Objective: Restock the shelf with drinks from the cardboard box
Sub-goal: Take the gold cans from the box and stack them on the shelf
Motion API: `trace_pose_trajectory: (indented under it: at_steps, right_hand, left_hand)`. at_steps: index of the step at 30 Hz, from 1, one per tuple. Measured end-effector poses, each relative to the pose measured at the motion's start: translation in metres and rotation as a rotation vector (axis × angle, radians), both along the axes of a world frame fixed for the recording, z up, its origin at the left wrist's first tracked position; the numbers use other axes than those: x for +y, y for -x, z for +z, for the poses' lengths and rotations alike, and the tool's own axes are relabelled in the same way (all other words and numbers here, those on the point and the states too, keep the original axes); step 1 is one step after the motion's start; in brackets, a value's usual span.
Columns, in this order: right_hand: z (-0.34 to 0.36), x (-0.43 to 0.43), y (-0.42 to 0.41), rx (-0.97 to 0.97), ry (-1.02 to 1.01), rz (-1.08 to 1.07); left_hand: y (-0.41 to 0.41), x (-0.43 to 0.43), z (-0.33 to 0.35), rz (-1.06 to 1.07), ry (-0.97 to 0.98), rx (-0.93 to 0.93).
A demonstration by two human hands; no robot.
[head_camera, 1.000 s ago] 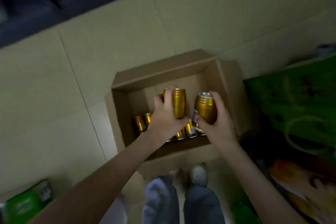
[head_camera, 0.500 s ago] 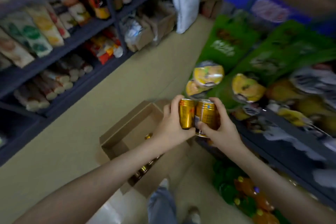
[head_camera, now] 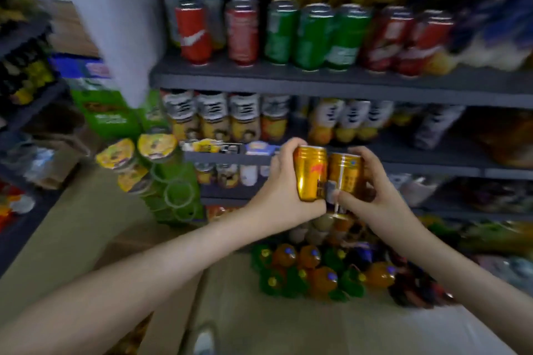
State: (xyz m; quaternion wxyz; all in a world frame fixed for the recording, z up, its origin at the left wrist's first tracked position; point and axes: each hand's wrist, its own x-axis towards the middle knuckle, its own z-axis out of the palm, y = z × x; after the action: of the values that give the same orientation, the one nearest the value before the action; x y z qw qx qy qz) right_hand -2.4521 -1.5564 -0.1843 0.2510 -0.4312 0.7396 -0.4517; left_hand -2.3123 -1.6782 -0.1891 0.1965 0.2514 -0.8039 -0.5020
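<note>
My left hand [head_camera: 284,196] grips a gold drink can [head_camera: 311,174] and my right hand [head_camera: 372,196] grips a second gold can [head_camera: 346,176]. The two cans are upright and pressed side by side at chest height. They are in front of the dark grey shelf unit [head_camera: 331,83], level with the edge of its middle shelf [head_camera: 432,166]. The cardboard box is out of view, apart from a brown flap [head_camera: 173,320] low at my feet.
Red and green cans [head_camera: 308,34] line the upper shelf. Jars and cartons [head_camera: 230,118] fill the shelf below. Green and orange bottles [head_camera: 311,271] stand on the floor under the shelves. A green display with yellow-lidded cups [head_camera: 138,158] stands at the left, by a white pillar [head_camera: 115,17].
I lifted both gold cans out of the cardboard box on the floor. My view swung up from the box to the drinks shelf, the cans staying side by side.
</note>
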Motion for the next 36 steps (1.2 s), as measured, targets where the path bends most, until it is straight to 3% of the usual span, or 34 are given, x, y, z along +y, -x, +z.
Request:
trace_pose_trajectory:
  at_steps: [10,22,29,36]
  right_hand:
    - [0.085,0.115,0.158,0.138,0.288,-0.242]
    - [0.214,0.122,0.344,0.475,0.633,-0.35]
    - [0.258,0.092,0.446,0.535,0.601,-0.367]
    - [0.269,0.053,0.504,0.43,0.561,-0.207]
  left_hand:
    - [0.192,0.083,0.113,-0.245,0.095,0.207]
    - [0.352,0.074,0.214,-0.257,0.253,0.529]
    - [0.42,0.061,0.27,-0.205,0.452,0.634]
    - [0.46,0.061,0.273,-0.047,0.439,0.636]
